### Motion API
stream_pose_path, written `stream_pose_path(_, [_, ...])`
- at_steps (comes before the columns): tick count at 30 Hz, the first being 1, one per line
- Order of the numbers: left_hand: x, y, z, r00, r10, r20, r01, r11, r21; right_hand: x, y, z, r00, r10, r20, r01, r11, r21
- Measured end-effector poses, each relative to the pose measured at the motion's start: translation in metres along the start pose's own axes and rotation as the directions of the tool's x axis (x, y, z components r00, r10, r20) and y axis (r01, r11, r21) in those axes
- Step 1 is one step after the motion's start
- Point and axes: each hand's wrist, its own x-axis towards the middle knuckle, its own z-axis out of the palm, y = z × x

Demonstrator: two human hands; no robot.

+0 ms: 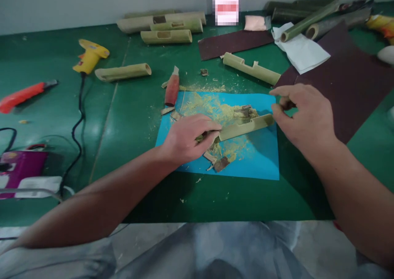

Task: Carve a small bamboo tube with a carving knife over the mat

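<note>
My left hand (192, 138) is closed around the left end of a pale bamboo tube (243, 127) that has a notch cut in its upper side. The tube lies slanted above a blue sheet (261, 164) strewn with yellowish shavings and several bamboo scraps (221, 163). My right hand (303, 113) is just past the tube's right end, its fingers curled and parted, with nothing seen in them. A red-handled knife (172, 88) with a short blade lies at the sheet's upper left corner.
Another notched bamboo tube (250, 69) lies behind the sheet, near dark sandpaper (326, 102). At left are a yellow hot-air tool (89, 57), a red-handled tool (24, 96) and a purple box (24, 168). More bamboo tubes (166, 36) line the back wall.
</note>
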Motion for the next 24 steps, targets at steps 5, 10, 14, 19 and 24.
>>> stream_pose_path(5, [0.001,0.001,0.0,1.0,-0.013,0.01,0.013,1.0,-0.018,0.001,-0.001,0.0,0.987,-0.155,0.051,0.154,0.988,0.021])
stream_pose_path(10, [0.001,0.002,-0.001,1.0,-0.015,0.019,0.015,1.0,0.002,0.006,0.01,-0.002,0.903,-0.359,0.236,0.331,0.931,0.151])
stream_pose_path(14, [0.001,0.001,0.0,1.0,-0.008,0.001,0.008,1.0,-0.012,0.01,0.022,-0.005,0.878,-0.371,0.303,0.352,0.929,0.117])
stream_pose_path(19, [0.0,0.0,0.002,1.0,-0.017,-0.016,0.016,0.999,-0.035,0.013,0.034,-0.001,0.892,-0.331,0.307,0.321,0.943,0.084])
stream_pose_path(24, [-0.001,0.0,0.002,0.999,-0.054,-0.004,0.054,0.998,-0.041,0.015,0.038,0.003,0.889,-0.33,0.317,0.283,0.941,0.185])
